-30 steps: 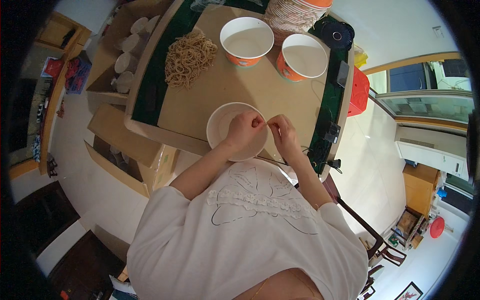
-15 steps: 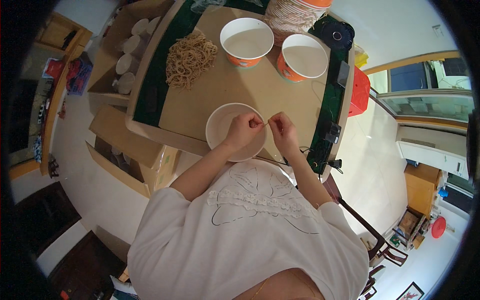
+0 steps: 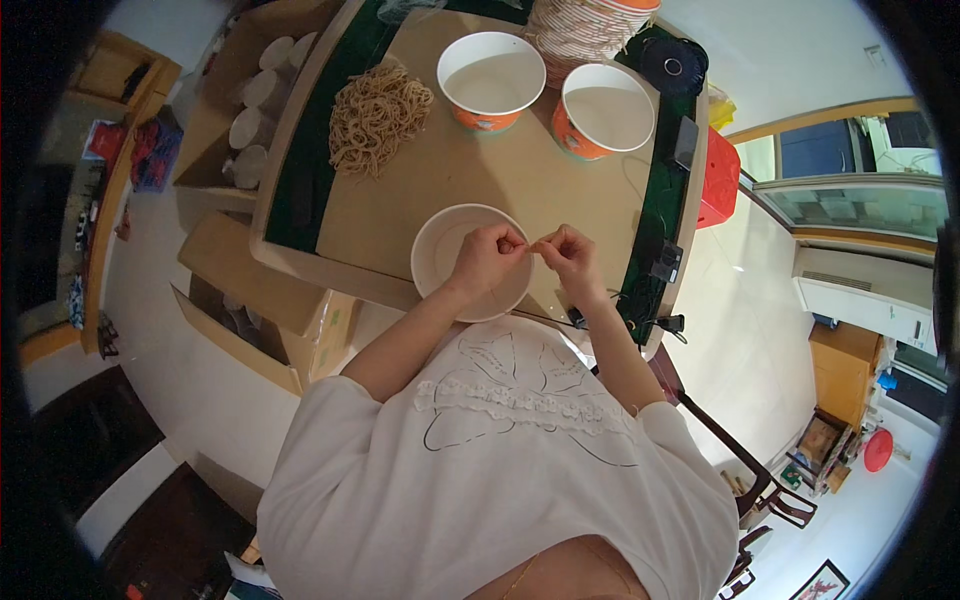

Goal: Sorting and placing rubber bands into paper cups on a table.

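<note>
single view only: a head-worn fisheye camera, looking steeply down from above the person's own shoulders. the table (image 3: 560, 190) lies far in frame, close below; the left hand (image 3: 485, 262) and right hand (image 3: 568, 252) sit near centre. straight edges bow toward the dark circular rim. floor shows on left and right.

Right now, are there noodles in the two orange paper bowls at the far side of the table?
No, both orange paper bowls show bare white insides.

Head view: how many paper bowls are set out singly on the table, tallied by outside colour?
Orange-sided bowls: 2, one and another.
Plain white bowl under the left hand and right hand: 1.
Total: 3, leaving out the stack of bowls.
</note>
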Demonstrator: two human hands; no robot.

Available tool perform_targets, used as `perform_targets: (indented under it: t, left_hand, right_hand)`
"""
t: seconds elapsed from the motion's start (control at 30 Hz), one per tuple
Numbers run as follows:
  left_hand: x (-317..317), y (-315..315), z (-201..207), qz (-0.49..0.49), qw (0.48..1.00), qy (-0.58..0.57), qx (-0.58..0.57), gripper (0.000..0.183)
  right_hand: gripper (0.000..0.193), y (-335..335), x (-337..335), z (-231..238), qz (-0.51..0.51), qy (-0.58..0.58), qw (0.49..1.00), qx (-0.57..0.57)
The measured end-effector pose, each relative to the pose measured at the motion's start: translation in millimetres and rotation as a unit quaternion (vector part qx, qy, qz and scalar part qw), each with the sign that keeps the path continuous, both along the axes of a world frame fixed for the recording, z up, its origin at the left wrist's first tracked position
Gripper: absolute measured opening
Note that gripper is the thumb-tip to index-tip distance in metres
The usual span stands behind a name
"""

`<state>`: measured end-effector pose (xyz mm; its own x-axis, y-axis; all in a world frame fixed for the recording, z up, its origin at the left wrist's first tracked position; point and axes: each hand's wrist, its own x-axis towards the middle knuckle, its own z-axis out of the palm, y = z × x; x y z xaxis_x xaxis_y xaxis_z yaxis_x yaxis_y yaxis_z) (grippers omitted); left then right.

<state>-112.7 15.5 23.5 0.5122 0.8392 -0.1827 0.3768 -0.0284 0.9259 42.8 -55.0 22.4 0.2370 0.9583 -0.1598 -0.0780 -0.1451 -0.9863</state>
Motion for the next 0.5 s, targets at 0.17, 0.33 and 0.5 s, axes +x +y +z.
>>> perform_targets:
  t: [0.17, 0.33, 0.5]
  left_hand:
    - [-1.8, -0.7, -6.8, 0.005, 0.999, -0.025, -0.037, 0.008]
    - [-1.8, 1.3, -8.7, 0.004, 0.998, -0.029, -0.064, 0.009]
    - [-1.0, 2.7, -7.3, -0.003, 0.997, -0.037, -0.075, 0.012]
  right_hand:
    - [0.014, 1.8, 4.7, 29.2, 0.013, -0.143, 0.985, -0.091]
    - [0.028, -0.1, 16.0, 41.7, 0.072, -0.347, 0.934, 0.053]
    - [0.021, -4.0, 13.7, 34.6, 0.118, -0.373, 0.92, 0.029]
